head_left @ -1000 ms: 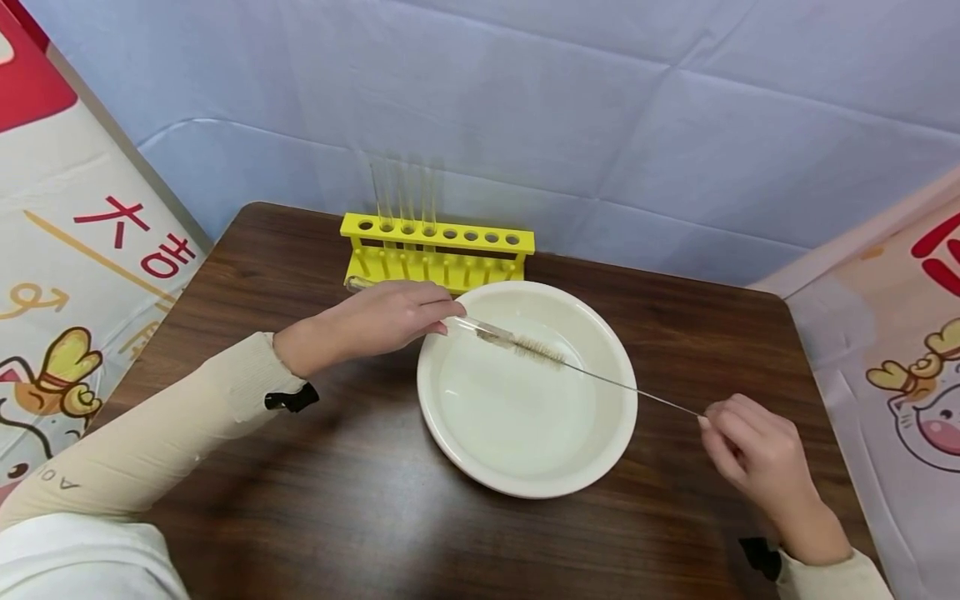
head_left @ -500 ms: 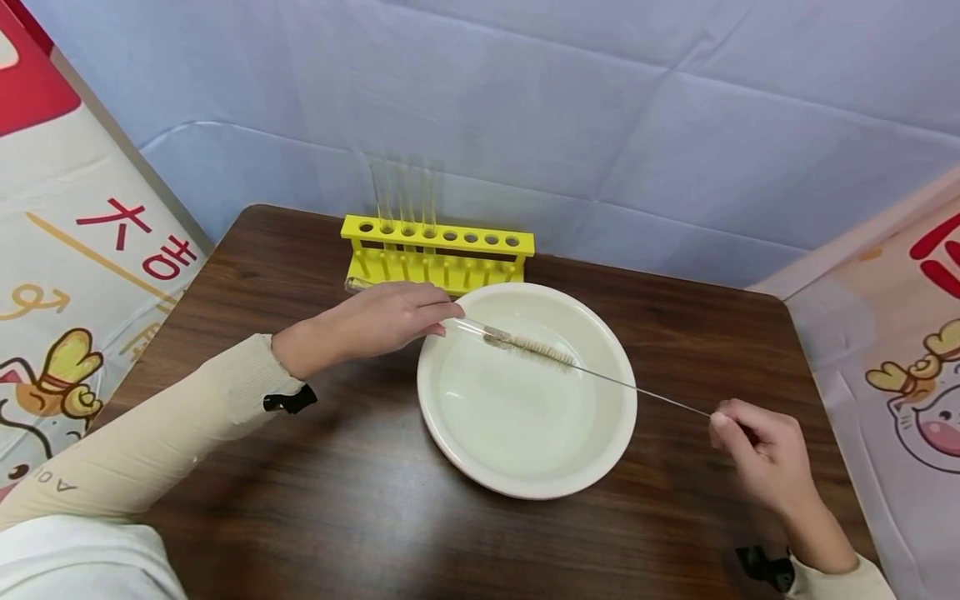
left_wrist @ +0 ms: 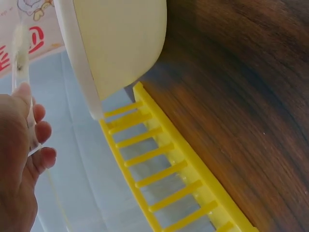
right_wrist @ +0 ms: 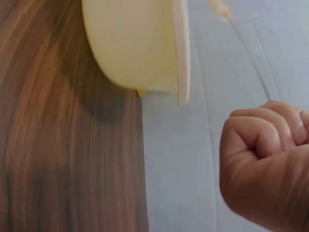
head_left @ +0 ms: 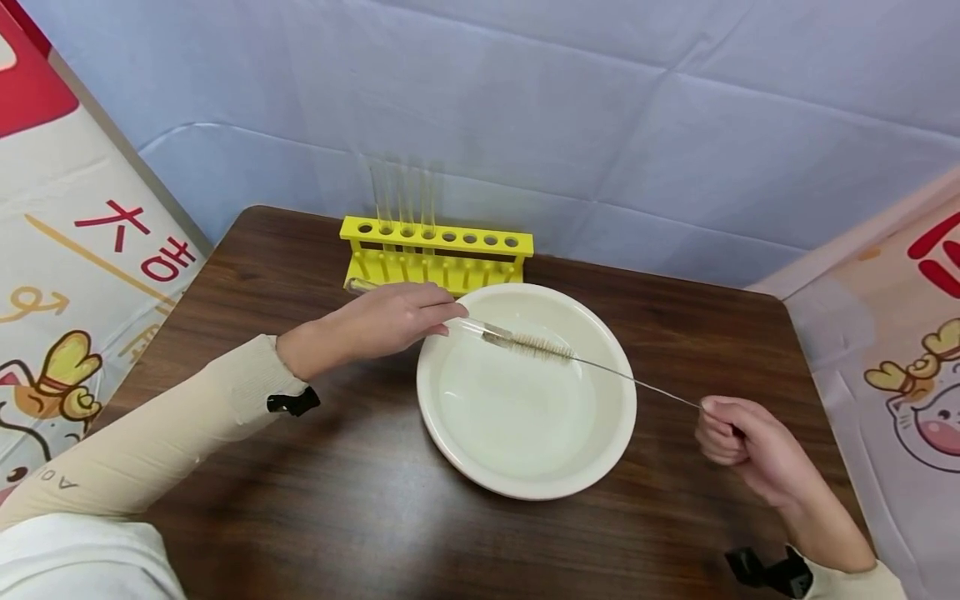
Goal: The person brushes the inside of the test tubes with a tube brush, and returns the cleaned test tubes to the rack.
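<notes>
My left hand (head_left: 393, 319) grips a glass test tube (head_left: 474, 326) that lies tilted over the white basin (head_left: 527, 487), its mouth toward the right. Part of a bristle brush (head_left: 543, 347) sits inside that mouth, and the rest of its bristles show outside. From there the brush's thin wire handle (head_left: 637, 382) runs down to my right hand (head_left: 750, 450), whose fingers curl round its end. In the left wrist view the fingers (left_wrist: 43, 130) wrap the tube. The right wrist view has the fist (right_wrist: 265, 159) with the wire (right_wrist: 251, 60) coming out of it.
A yellow test tube rack (head_left: 480, 242) stands behind the basin at the back of the brown wooden table (head_left: 360, 517). It bears 3 upright glass tubes (head_left: 406, 204). A pale cloth (head_left: 525, 100) hangs behind, with printed panels (head_left: 97, 250) at the sides.
My right hand has turned over around the wire, the back of the hand rolling and the fingers closing into a fist. The brush shifted slightly rightward; the left hand stayed nearly still.
</notes>
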